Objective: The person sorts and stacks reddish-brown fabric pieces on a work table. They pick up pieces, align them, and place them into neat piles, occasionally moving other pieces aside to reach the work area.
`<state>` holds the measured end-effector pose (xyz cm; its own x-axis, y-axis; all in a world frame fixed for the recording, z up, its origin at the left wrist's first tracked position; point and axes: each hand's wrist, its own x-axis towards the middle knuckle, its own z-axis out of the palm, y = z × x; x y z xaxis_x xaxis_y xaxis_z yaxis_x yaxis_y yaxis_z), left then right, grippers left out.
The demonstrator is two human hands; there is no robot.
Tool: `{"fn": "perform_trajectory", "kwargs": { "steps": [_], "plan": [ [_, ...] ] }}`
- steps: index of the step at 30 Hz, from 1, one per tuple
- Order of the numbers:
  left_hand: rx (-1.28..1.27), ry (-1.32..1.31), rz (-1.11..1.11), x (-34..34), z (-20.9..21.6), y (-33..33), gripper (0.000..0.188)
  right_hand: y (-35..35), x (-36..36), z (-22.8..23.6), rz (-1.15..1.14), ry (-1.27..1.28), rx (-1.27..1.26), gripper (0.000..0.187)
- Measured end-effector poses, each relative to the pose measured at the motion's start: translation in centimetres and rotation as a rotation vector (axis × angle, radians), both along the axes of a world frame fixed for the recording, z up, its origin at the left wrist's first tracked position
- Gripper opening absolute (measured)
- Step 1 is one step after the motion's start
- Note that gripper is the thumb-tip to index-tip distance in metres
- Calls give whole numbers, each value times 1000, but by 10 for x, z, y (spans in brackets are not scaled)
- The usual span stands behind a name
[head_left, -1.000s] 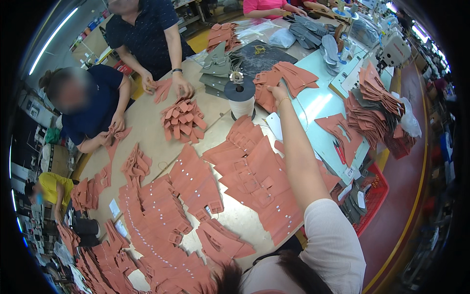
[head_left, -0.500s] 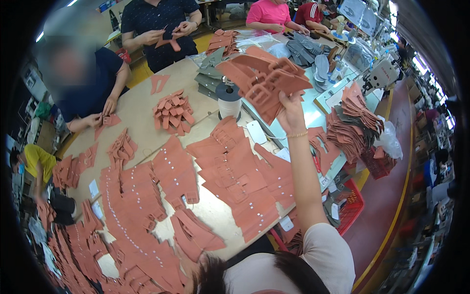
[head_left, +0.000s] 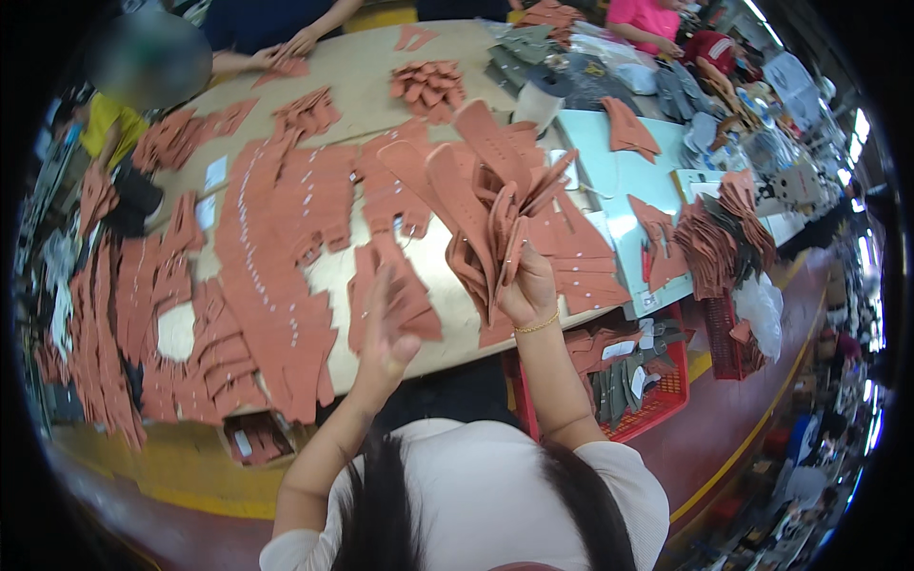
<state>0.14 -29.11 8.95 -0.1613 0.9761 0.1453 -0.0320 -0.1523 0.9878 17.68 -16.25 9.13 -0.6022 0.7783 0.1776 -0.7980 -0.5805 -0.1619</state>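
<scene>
My right hand [head_left: 529,285] grips a bundle of terracotta strap pieces [head_left: 490,195], probably leather, holding it up over the table's front half. The bundle's flat ends fan out to the upper left. Its lower part, near my fingers, is folded and overlapping. To its left, my left hand [head_left: 386,328] is raised with nothing in it, the fingers stretched out and a little blurred. Just behind that hand lies a small stack of terracotta pieces [head_left: 407,295]. Overlapping rows of similar pieces [head_left: 252,228], with pale marks along them, cover the table [head_left: 367,122] to the left.
A white thread cone [head_left: 538,103] stands beyond the bundle. At right, a pale green work surface [head_left: 609,157] bears loose pieces, beside a sewing machine [head_left: 798,188]. Below the table's right edge sits a red crate [head_left: 674,381]. Co-workers' hands [head_left: 286,49] work across the table.
My right hand has brought the bundle from above the sewing surface down and left, closer to me. My left hand has come into view. The whole view has shifted.
</scene>
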Motion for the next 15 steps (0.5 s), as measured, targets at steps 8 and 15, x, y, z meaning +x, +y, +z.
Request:
{"fn": "perform_trajectory", "kwargs": {
  "steps": [8, 15],
  "plan": [
    [-38, -769, -107, -1, 25, -7, 97, -56, -47, 0, 57, -587, 125, 56],
    [32, -1067, -181, -19, 16, -8, 84, -58, -66, 7, -862, -1628, 807, 90]
  ]
}}
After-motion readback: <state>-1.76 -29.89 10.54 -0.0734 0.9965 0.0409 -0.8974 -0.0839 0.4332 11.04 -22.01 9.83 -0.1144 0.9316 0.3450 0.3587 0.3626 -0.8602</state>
